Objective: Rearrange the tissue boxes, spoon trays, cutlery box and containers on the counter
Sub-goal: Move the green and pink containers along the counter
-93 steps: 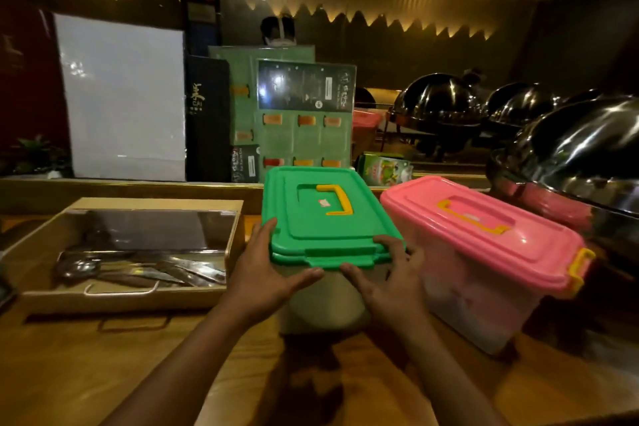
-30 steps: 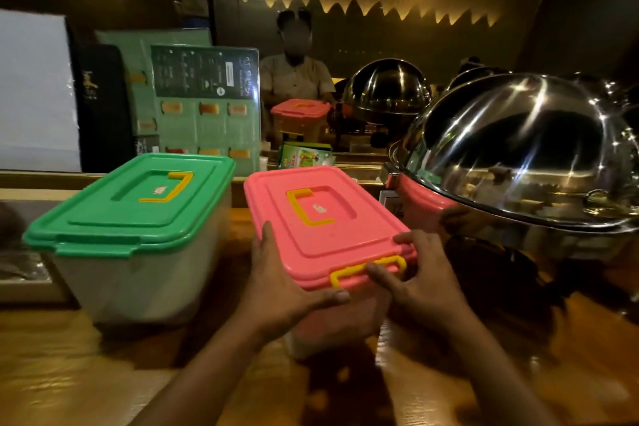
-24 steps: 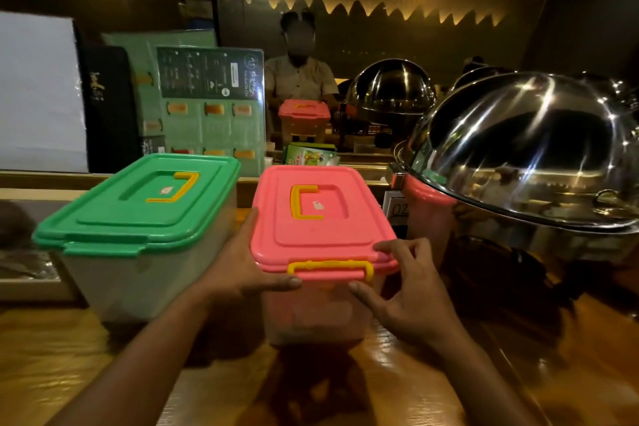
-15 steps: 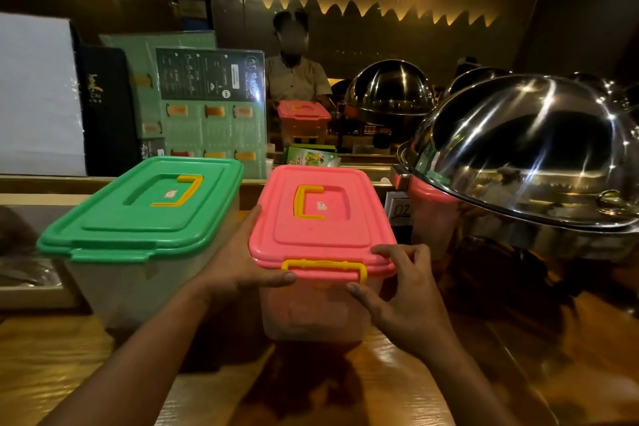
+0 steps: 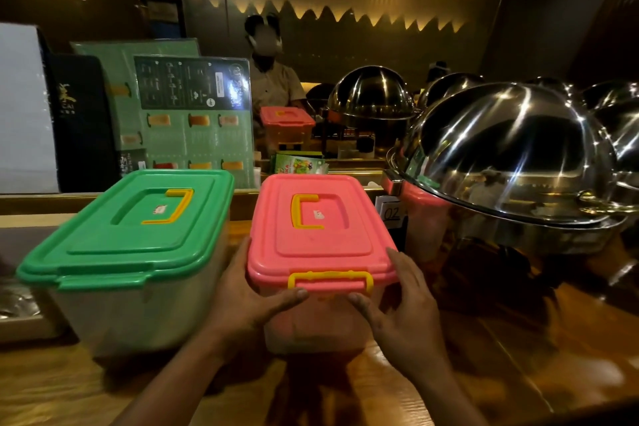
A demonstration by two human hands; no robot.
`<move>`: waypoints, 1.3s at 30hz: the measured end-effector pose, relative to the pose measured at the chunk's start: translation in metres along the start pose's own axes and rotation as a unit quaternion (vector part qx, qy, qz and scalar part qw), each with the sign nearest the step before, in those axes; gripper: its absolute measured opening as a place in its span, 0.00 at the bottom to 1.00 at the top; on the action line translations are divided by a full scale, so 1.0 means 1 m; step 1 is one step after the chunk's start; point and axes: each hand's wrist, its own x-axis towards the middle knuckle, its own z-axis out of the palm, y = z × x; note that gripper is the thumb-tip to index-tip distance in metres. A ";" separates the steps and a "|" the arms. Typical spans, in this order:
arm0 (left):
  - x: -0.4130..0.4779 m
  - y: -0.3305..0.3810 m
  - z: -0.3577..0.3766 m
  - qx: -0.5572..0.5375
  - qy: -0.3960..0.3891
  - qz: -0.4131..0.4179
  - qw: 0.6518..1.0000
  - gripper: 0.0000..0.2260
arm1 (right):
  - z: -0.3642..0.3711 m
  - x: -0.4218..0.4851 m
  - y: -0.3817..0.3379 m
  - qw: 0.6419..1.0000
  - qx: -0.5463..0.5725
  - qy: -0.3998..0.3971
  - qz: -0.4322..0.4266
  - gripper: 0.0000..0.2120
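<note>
A clear container with a pink lid (image 5: pixel 316 239) and yellow handle stands on the wooden counter (image 5: pixel 501 367), its short end facing me. My left hand (image 5: pixel 247 301) grips its near left corner, thumb under the lid rim. My right hand (image 5: pixel 403 311) holds the near right corner. Just to its left stands a container with a green lid (image 5: pixel 131 235), angled slightly, a narrow gap between the two. The edge of a cutlery tray (image 5: pixel 17 311) shows at the far left.
A large steel dome-lidded chafing dish (image 5: pixel 511 162) sits close on the right, more domes behind it. Menu boards (image 5: pixel 193 114) lean at the back left. A tissue box (image 5: pixel 299 164) lies behind the pink-lidded container. A person stands across the counter by another pink-lidded container (image 5: pixel 287 123).
My hands left the green-lidded container and took the pink-lidded one, turning it from angled to square with me and setting it next to the green-lidded one.
</note>
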 end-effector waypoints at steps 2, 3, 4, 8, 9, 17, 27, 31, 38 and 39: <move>0.005 -0.004 0.001 0.002 0.004 -0.002 1.000 0.45 | -0.001 0.004 0.000 1.000 -0.011 -0.003 0.004 0.43; 0.008 -0.006 0.001 0.004 0.003 -0.004 1.000 0.46 | -0.002 0.007 0.002 1.000 -0.021 -0.008 0.006 0.43; 0.011 -0.008 0.002 0.006 0.004 -0.004 1.000 0.46 | -0.002 0.010 0.004 0.999 -0.035 -0.014 0.008 0.43; 0.026 -0.011 0.015 0.025 0.010 0.016 1.000 0.47 | -0.006 0.031 0.017 0.988 -0.152 -0.031 0.012 0.44; 0.031 -0.011 0.017 0.029 0.010 0.017 0.999 0.48 | -0.006 0.037 0.019 0.983 -0.184 -0.030 0.008 0.43; 0.078 -0.021 0.038 0.008 0.004 0.016 1.000 0.46 | 0.000 0.079 0.032 0.957 -0.287 -0.035 0.001 0.41; 0.102 -0.038 0.045 0.011 0.006 -0.005 1.000 0.48 | 0.004 0.099 0.042 0.939 -0.337 -0.057 0.030 0.42; 0.103 -0.039 0.046 0.018 0.018 -0.008 1.000 0.48 | 0.003 0.102 0.043 0.941 -0.328 -0.070 0.046 0.41; 0.101 -0.038 0.047 0.019 0.021 -0.016 0.999 0.49 | 0.005 0.104 0.042 0.949 -0.294 -0.089 0.072 0.42; 0.101 -0.036 0.047 0.024 0.017 -0.019 0.999 0.49 | 0.005 0.104 0.042 0.950 -0.291 -0.090 0.075 0.42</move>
